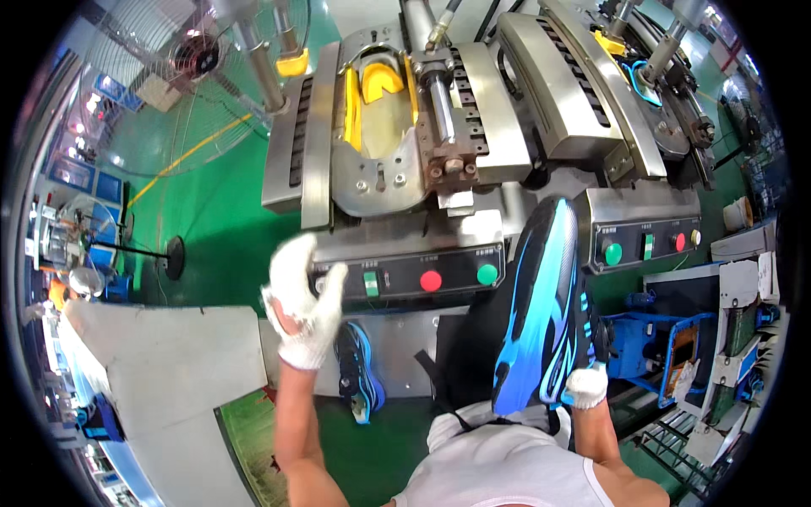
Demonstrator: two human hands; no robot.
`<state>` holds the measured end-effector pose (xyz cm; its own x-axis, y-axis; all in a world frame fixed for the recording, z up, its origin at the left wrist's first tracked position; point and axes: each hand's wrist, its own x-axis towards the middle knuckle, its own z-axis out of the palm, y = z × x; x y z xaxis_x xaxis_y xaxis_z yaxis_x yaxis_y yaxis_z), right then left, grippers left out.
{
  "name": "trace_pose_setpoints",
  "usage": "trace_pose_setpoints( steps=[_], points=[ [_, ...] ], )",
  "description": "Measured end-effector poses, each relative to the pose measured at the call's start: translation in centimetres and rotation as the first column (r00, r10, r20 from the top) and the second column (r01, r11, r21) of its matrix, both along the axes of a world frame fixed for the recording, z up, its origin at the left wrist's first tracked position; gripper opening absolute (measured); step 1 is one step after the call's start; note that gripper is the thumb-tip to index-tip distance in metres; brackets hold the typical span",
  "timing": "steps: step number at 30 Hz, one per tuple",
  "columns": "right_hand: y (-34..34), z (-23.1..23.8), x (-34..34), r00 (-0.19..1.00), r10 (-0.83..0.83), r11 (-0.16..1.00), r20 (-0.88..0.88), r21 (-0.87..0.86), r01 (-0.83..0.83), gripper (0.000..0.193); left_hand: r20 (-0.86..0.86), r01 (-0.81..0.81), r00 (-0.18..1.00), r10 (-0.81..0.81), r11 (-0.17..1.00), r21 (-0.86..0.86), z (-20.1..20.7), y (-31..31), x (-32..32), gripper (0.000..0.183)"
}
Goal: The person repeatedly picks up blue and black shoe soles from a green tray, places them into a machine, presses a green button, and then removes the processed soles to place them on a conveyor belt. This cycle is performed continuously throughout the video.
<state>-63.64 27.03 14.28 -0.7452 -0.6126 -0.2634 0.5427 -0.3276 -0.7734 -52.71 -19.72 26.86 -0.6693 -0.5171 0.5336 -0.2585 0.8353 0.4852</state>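
Note:
My right hand [587,386], in a white knit glove, is closed on the upper of a blue and black sneaker [541,313]. The shoe stands toe-up in front of my right side, its blue sole turned to the left. White-gloved too, my left hand [306,296] has its thumb and fingers apart with nothing between them. It hovers by the left end of a black control panel [397,275] with red and green buttons. Below that panel, a second sneaker [356,367] rests on a metal shelf [410,380], to the right of my left forearm.
Ahead stands a metal press [380,182] with yellow pads [380,82] in its cradle. A similar machine [562,93] is on the right, with its own button panel [646,241]. A caged fan [196,57] is at the far left. A pale tabletop [182,363] lies left of me.

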Motion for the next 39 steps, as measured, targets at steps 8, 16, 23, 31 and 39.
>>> trace_pose_setpoints(
  steps=[8, 16, 23, 31, 39],
  points=[
    [-1.1, 1.0, -1.8, 0.973, -0.092, 0.995, 0.213, 0.05, 0.083, 0.11, 0.351, 0.236, 0.934, -0.064, 0.847, -0.476, -0.8, -17.8, -32.7, 0.038],
    [-1.7, 1.5, -3.7, 0.935, -0.12, 0.987, 0.332, 0.137, 0.078, 0.109, 0.62, -0.071, 0.755, 0.213, 0.967, -0.245, -12.0, -27.8, -42.9, 0.034],
    [-2.3, 1.5, -5.0, 0.928, -0.094, 0.984, 0.36, 0.175, 0.032, 0.109, 0.387, 0.13, 0.922, -0.026, 0.961, -0.244, -10.7, -25.6, -44.5, 0.033],
    [-2.4, 2.5, -4.1, 0.95, -0.061, 0.987, 0.306, 0.158, 0.013, 0.109, 0.306, 0.058, 0.95, -0.067, 0.998, 0.038, -10.1, -25.2, -43.4, 0.041],
    [-4.8, 5.1, -2.1, 0.991, -0.061, 0.997, 0.12, 0.054, 0.055, 0.11, -0.238, 0.314, 0.94, -0.245, 0.892, 0.324, 1.2, -11.9, -27.1, 0.057]
  ],
)
